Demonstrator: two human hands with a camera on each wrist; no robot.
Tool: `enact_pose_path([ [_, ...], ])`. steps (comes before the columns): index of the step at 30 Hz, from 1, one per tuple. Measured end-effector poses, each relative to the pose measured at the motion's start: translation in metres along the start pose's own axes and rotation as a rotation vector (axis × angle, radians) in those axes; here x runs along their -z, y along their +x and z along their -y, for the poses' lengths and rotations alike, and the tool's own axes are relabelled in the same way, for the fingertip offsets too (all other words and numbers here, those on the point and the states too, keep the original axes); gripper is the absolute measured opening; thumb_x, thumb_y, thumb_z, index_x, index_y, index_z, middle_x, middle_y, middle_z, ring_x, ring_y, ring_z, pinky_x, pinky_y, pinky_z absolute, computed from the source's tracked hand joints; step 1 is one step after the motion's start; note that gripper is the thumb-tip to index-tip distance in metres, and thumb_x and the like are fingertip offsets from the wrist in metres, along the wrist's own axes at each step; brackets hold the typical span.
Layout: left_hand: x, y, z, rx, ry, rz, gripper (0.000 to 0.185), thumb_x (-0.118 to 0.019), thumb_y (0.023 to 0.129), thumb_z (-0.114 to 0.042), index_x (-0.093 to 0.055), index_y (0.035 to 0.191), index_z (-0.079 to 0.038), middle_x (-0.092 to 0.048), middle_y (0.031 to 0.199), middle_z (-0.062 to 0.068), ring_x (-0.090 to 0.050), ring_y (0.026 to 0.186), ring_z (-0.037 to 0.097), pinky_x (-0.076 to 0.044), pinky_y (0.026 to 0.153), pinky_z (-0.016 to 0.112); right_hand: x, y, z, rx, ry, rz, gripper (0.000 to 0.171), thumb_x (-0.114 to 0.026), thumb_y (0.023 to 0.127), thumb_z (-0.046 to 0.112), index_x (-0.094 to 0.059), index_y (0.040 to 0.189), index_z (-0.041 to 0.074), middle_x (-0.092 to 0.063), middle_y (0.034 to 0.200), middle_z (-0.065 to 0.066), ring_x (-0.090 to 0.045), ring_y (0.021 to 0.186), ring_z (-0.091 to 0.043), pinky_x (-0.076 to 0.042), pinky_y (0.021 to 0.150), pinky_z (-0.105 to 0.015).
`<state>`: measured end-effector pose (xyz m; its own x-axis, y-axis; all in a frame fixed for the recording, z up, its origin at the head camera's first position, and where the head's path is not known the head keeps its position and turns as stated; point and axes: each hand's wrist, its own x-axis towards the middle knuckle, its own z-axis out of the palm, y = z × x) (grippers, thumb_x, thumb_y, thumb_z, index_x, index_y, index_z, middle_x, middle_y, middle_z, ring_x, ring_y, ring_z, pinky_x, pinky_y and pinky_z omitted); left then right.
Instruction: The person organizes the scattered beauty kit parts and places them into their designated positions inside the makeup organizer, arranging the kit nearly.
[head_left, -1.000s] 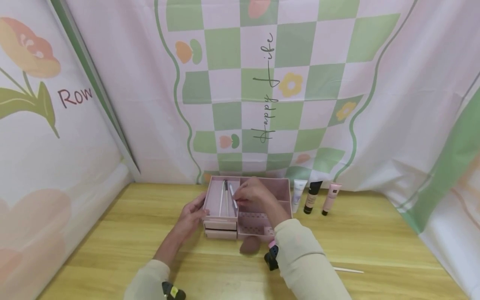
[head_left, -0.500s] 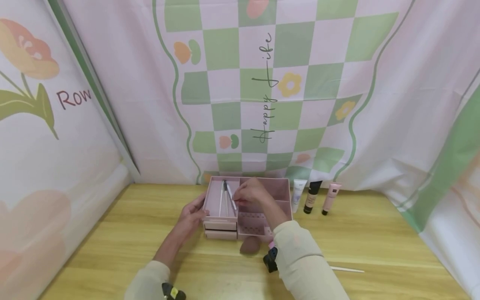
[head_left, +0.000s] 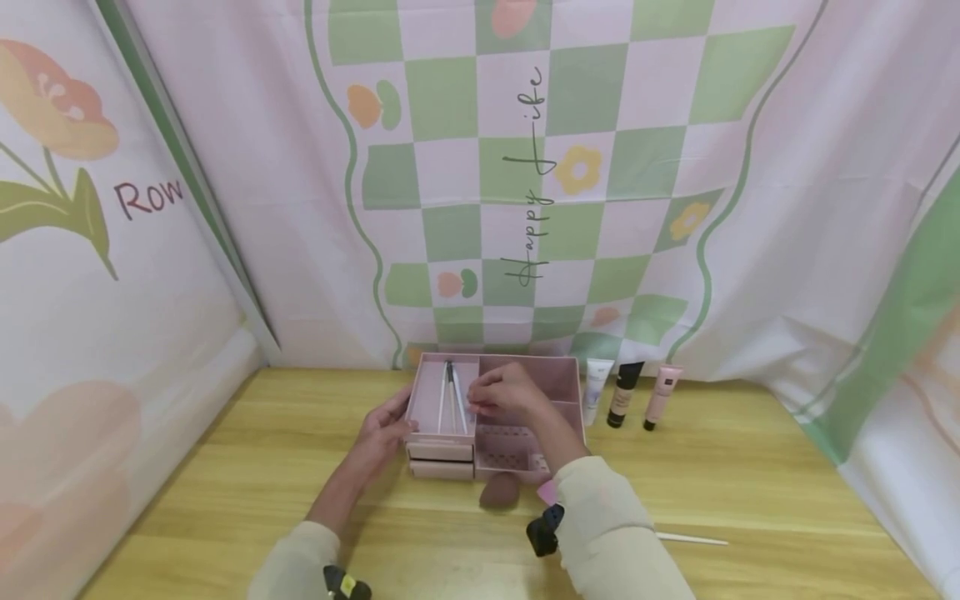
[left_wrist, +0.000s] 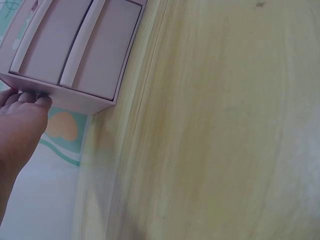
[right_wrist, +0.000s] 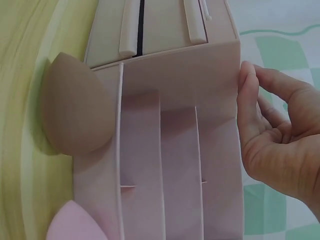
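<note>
A pink makeup organizer [head_left: 528,367] stands on the table in the head view. In its upper left tray lie several slender makeup brushes [head_left: 451,400], tops close together and lower ends fanned out. My left hand [head_left: 384,427] holds the organizer's left side, thumb at the front corner rim; the left wrist view shows its fingers [left_wrist: 27,97] against the side wall beside the drawers. My right hand [head_left: 510,393] hovers over the divider right of the brushes, fingers bent and thumb and index tips close together. Nothing shows between them in the right wrist view, where the hand [right_wrist: 282,127] is beside the rim.
A brown makeup sponge [head_left: 500,490] and a pink sponge [head_left: 549,492] sit before the organizer. Right of it stand a white tube [head_left: 597,392], a black-capped bottle [head_left: 625,396] and a pink tube [head_left: 663,398]. A white stick [head_left: 693,540] lies partly behind my right sleeve.
The rightmost brush has tilted left and settled closer to the other brushes. My right hand has let go of it and drawn slightly right. My left hand stays in place.
</note>
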<state>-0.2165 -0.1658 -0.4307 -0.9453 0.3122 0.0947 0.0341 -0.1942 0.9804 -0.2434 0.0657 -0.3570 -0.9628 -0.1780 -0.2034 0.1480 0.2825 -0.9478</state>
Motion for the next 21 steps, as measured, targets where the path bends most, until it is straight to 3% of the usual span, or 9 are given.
enact_pose_path([
  [7, 0.001, 0.000, -0.001, -0.002, 0.006, 0.006, 0.072, -0.045, 0.093, 0.007, -0.014, 0.158, 0.009, -0.006, 0.170, 0.026, -0.006, 0.159, 0.041, -0.015, 0.128, 0.044, 0.005, -0.002, -0.006, 0.038, 0.089, 0.026, 0.028, -0.066, 0.090, -0.005, -0.066, 0.117, -0.015, -0.077, 0.094, -0.023, -0.070, 0.065, -0.008, -0.063, 0.064, -0.017],
  [16, 0.002, 0.002, 0.003, -0.002, 0.007, 0.017, 0.073, -0.046, 0.093, 0.007, -0.013, 0.158, 0.009, -0.006, 0.170, 0.027, -0.009, 0.158, 0.042, -0.019, 0.126, 0.043, 0.022, -0.017, -0.020, 0.155, 0.058, 0.045, 0.035, -0.064, 0.092, 0.001, -0.062, 0.124, -0.013, -0.077, 0.102, -0.021, -0.067, 0.068, -0.008, -0.065, 0.071, -0.024],
  [21, 0.003, 0.002, 0.004, -0.003, -0.001, 0.009, 0.073, -0.046, 0.093, 0.006, -0.015, 0.159, 0.007, -0.007, 0.170, 0.025, -0.009, 0.159, 0.040, -0.018, 0.126, 0.043, 0.036, -0.031, -0.026, 0.217, -0.007, 0.057, 0.037, -0.061, 0.093, 0.004, -0.061, 0.127, -0.010, -0.072, 0.116, -0.028, -0.074, 0.087, -0.018, -0.066, 0.085, -0.031],
])
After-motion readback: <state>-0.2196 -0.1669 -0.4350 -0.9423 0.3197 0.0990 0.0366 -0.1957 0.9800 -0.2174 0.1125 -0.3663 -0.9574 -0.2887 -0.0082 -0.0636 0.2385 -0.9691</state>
